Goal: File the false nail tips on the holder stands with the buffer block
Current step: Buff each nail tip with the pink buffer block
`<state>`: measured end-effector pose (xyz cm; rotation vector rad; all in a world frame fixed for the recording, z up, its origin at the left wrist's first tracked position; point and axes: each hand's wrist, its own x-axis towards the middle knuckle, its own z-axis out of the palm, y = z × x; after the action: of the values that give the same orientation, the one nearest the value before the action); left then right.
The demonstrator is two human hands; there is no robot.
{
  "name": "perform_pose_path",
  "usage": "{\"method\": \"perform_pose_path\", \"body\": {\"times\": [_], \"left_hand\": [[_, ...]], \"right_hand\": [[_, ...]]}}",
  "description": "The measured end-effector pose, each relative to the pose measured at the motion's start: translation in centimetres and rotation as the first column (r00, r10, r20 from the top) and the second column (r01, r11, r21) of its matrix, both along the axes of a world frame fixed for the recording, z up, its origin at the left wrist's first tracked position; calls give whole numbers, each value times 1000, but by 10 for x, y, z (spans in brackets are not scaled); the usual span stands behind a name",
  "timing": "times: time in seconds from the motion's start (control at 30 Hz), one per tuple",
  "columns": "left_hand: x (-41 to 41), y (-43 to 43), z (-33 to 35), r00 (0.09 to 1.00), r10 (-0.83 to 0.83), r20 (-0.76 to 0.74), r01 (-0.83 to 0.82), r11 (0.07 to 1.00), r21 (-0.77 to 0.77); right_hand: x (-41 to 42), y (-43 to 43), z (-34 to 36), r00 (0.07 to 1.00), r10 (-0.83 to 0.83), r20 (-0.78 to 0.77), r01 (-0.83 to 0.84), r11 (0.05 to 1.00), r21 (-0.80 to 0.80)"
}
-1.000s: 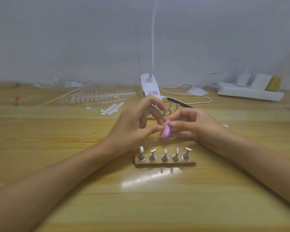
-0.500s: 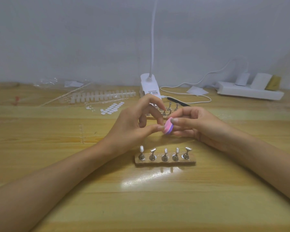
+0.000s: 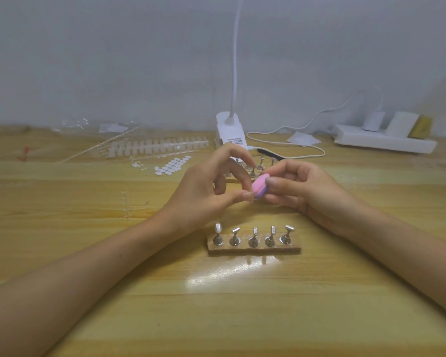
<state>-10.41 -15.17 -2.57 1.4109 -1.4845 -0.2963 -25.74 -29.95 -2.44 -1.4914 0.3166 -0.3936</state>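
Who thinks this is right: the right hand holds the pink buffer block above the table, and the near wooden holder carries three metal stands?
Not quite. The head view shows five metal stands on the near wooden holder, not three. The rest holds: the right hand grips the pink buffer block above the table.

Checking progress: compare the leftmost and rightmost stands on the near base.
The leftmost stand carries a pearly white nail tip; the rightmost stand shows only a metal head. The leftmost stand's top points straight up; the rightmost stand's head tilts. Both are silver and sit on the same base.
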Motion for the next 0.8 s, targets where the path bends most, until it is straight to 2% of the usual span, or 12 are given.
{"method": "perform_pose_path", "body": {"times": [0.13, 0.23, 0.53, 0.67, 0.77, 0.8], "left_hand": [[1, 0, 0, 1000, 25, 5, -25, 1000, -5], [1, 0, 0, 1000, 16, 5, -16, 1000, 4], [0, 1, 0, 999, 33, 34, -33, 999, -11], [0, 0, -1, 1000, 4, 20, -4, 1000, -11], [1, -1, -1, 1000, 8, 14, -7, 1000, -20], [1, -1, -1, 1000, 7, 18, -6, 1000, -16]], "right_hand": [[1, 1, -2, 997, 63, -46, -65, 996, -57], [1, -1, 0, 999, -32, -7, 32, 999, 16], [0, 1, 0, 992, 96, -78, -104, 990, -95], [0, -1, 0, 1000, -3, -12, 3, 1000, -1], [0, 2, -1, 993, 103, -66, -109, 990, -91], [0, 2, -2, 994, 97, -55, -102, 991, -87]]}}
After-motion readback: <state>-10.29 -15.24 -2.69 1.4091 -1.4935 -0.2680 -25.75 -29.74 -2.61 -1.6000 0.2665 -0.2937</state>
